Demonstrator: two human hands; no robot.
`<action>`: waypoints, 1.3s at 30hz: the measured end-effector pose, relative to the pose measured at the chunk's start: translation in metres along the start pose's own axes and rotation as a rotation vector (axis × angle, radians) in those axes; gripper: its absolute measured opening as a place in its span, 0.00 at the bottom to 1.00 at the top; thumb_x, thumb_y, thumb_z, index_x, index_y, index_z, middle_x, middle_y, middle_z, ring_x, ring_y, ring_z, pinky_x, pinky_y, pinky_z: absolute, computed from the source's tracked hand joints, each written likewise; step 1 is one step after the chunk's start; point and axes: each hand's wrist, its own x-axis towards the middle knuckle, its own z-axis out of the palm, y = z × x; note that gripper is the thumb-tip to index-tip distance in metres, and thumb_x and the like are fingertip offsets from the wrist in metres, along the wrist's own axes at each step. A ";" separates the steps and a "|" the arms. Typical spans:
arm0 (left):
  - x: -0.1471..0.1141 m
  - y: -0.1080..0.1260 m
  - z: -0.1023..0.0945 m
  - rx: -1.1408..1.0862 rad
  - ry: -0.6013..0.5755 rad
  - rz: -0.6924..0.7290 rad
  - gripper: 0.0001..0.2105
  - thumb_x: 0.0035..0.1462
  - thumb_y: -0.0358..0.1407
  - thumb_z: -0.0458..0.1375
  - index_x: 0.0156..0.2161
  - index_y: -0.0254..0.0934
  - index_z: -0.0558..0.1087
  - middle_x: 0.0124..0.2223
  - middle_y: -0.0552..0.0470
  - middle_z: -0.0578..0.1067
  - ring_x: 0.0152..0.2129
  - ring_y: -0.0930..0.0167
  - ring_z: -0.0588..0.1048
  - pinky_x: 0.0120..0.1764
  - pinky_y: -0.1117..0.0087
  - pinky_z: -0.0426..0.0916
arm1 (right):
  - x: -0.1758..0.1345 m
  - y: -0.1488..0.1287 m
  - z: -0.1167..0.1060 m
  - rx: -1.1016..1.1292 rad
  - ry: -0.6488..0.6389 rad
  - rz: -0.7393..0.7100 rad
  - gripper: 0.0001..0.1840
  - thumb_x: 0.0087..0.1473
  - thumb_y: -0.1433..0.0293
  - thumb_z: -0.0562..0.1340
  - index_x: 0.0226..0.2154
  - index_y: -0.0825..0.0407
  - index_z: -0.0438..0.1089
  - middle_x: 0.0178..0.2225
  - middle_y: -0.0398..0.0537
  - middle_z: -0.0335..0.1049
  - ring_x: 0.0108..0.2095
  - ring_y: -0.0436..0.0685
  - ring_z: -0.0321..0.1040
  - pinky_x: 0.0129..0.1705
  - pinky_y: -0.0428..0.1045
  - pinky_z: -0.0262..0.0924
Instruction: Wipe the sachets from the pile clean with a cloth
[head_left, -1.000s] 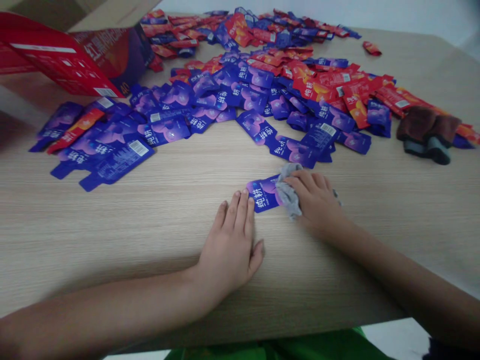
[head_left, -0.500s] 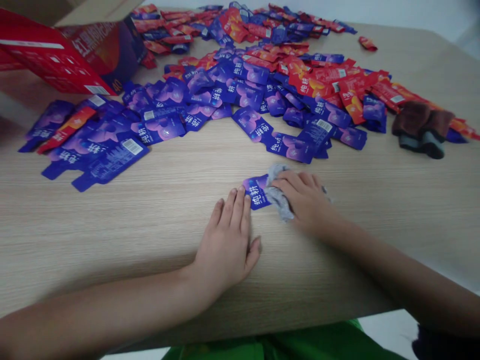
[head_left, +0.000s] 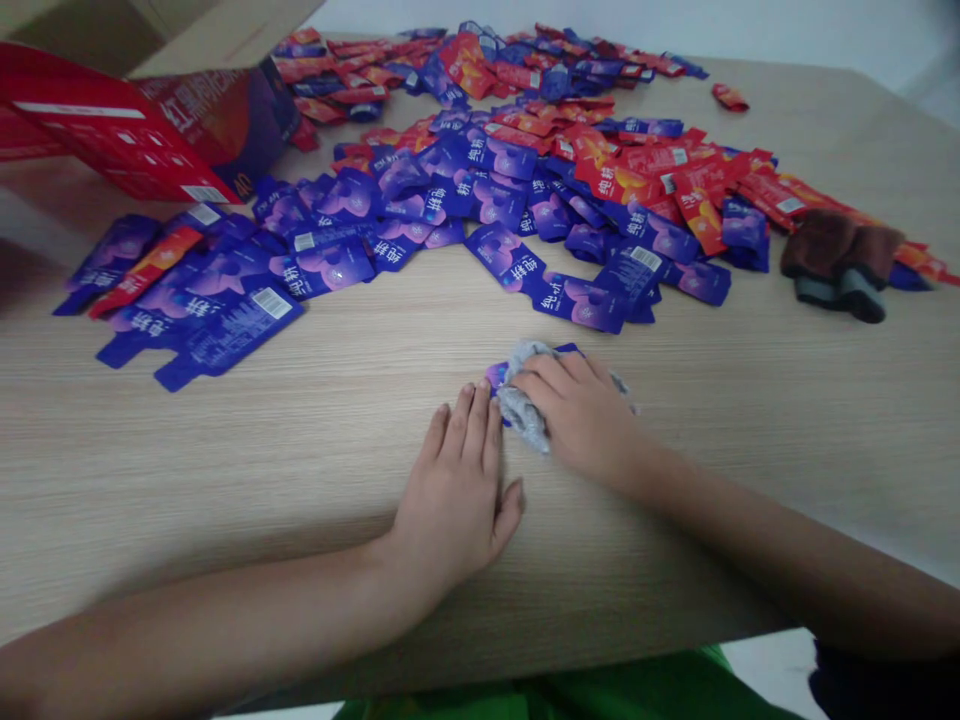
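My left hand (head_left: pixel 454 490) lies flat on the table, fingers stretched out, its fingertips on the left end of a purple sachet (head_left: pixel 496 374). My right hand (head_left: pixel 581 415) is closed over a crumpled grey cloth (head_left: pixel 525 425), pressing it onto that sachet. Most of the sachet is covered by the cloth and hand; only its left end and a bit of its upper edge show. Just beyond my hands lie more purple sachets (head_left: pixel 581 300), loosely overlapping.
A red and purple carton (head_left: pixel 127 130) with raised flaps stands at the back left. Purple sachets (head_left: pixel 240 320) lie in front of it. Red sachets (head_left: pixel 649 160) are heaped with purple ones across the middle and back. Brown and grey fabric items (head_left: pixel 840 260) rest at the right.
My right hand has slid the cloth leftward along the sachet, towards my left fingertips, covering its printed front. My left hand has stayed in place. The view has shifted slightly.
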 end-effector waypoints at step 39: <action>0.049 -0.047 -0.013 -0.283 0.204 -0.054 0.16 0.51 0.18 0.52 0.43 0.37 0.69 0.46 0.49 0.73 0.43 0.66 0.71 0.46 0.65 0.68 | -0.013 0.051 -0.001 0.723 0.476 0.231 0.31 0.34 0.81 0.52 0.44 0.49 0.67 0.45 0.52 0.67 0.47 0.60 0.64 0.50 0.56 0.59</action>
